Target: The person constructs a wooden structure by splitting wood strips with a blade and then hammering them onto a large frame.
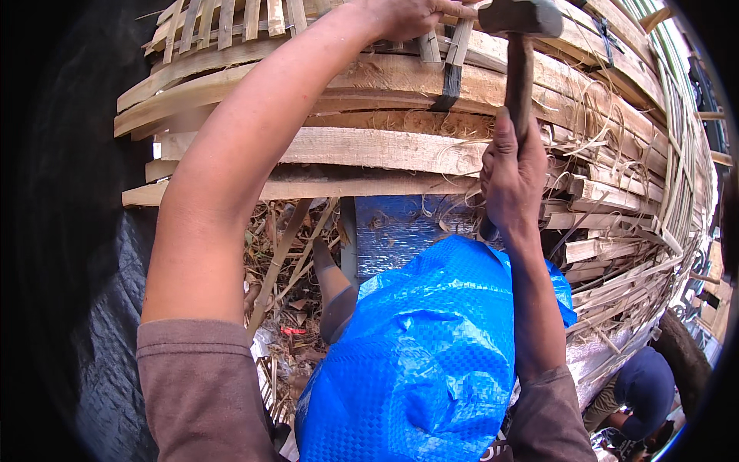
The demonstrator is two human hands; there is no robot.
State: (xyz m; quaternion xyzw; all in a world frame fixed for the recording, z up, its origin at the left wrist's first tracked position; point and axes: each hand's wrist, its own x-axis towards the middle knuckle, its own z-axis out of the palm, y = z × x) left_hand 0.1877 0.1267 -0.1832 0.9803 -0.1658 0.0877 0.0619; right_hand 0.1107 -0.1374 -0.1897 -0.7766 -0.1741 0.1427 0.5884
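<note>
From the left of two fisheye cameras on the person's head, we look down and forward, close above the blue sheet [416, 346], over both forearms [277, 108], toward the stacked wooden strips [369, 148], whose edges bend near the dark round rim

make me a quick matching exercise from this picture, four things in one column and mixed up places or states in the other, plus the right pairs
1. hammer
2. left hand
3. woven plastic sheet
4. other person

A. bright blue, at bottom centre
B. in the lower right corner
C. gripped by the right hand
D. at the wooden slats near the top edge

Pairs: 1-C, 2-D, 3-A, 4-B
</note>
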